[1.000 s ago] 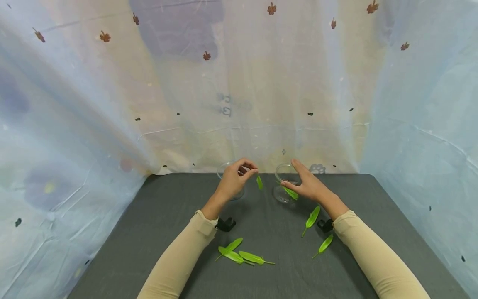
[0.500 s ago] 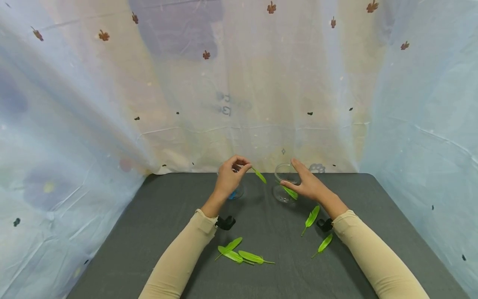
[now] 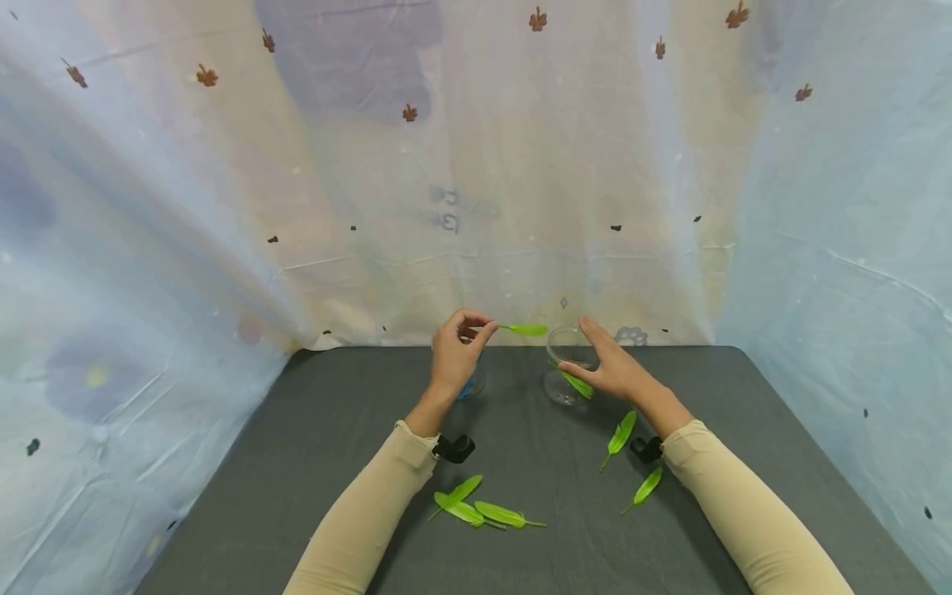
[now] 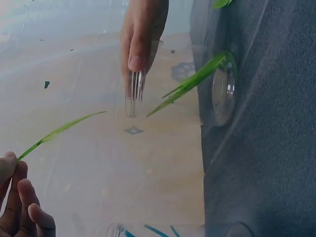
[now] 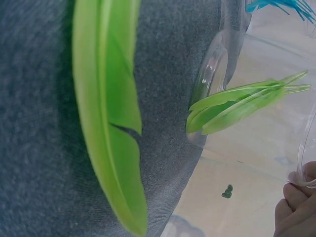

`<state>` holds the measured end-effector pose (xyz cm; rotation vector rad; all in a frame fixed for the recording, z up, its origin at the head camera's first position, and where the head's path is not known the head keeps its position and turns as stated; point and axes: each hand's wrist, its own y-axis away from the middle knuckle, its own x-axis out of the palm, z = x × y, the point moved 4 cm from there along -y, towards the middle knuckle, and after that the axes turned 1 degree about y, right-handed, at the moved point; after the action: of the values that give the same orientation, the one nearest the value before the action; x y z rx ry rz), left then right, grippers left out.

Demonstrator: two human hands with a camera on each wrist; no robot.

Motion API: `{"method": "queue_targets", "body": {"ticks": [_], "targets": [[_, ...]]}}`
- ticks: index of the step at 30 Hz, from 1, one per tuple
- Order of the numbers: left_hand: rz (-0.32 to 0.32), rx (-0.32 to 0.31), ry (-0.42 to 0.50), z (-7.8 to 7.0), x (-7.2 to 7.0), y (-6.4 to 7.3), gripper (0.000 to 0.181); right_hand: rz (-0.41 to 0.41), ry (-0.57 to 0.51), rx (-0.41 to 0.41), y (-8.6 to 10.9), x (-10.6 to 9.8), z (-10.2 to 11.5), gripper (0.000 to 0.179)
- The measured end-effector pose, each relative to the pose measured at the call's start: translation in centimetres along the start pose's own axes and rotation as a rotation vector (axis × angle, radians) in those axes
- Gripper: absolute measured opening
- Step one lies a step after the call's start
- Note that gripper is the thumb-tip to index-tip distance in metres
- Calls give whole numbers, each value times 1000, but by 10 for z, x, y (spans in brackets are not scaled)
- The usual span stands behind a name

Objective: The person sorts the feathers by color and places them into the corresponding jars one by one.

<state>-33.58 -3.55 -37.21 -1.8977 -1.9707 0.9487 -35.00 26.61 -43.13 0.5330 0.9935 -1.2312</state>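
My left hand (image 3: 454,355) pinches a green feather (image 3: 530,330) by its quill between thumb and fingertips. The feather points right, level, its tip close to the mouth of a clear jar (image 3: 559,390). Around that jar's rim, my right hand (image 3: 616,365) holds on with spread thumb and fingers. Inside the jar, green feathers (image 5: 242,103) lean with their quills up, seen through the wall in the right wrist view. Behind my left hand stands a second clear jar (image 3: 478,384), partly hidden; blue strands (image 5: 289,7) show in it.
Several green feathers lie on the dark grey tabletop (image 3: 550,463): overlapping feathers (image 3: 461,500) in front, one feather (image 3: 621,432) and another feather (image 3: 647,487) by my right wrist. A patterned curtain (image 3: 521,165) hangs behind the table.
My left hand has shifted slightly left and up. The feather in it has swung from hanging down to level, its tip now beside the jar's rim. My right hand stays on the jar.
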Motion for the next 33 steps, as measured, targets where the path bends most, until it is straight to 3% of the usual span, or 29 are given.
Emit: {"method": "queue_targets", "body": {"ticks": [11, 20, 33], "targets": [[19, -50, 66, 6, 11, 1, 18, 9, -14, 3, 1, -1, 2, 115], [48, -95, 102, 15, 28, 4, 18, -1, 2, 6, 2, 0, 1, 115], [67, -158, 103, 23, 48, 1, 19, 1, -2, 5, 1, 0, 3, 115]]}}
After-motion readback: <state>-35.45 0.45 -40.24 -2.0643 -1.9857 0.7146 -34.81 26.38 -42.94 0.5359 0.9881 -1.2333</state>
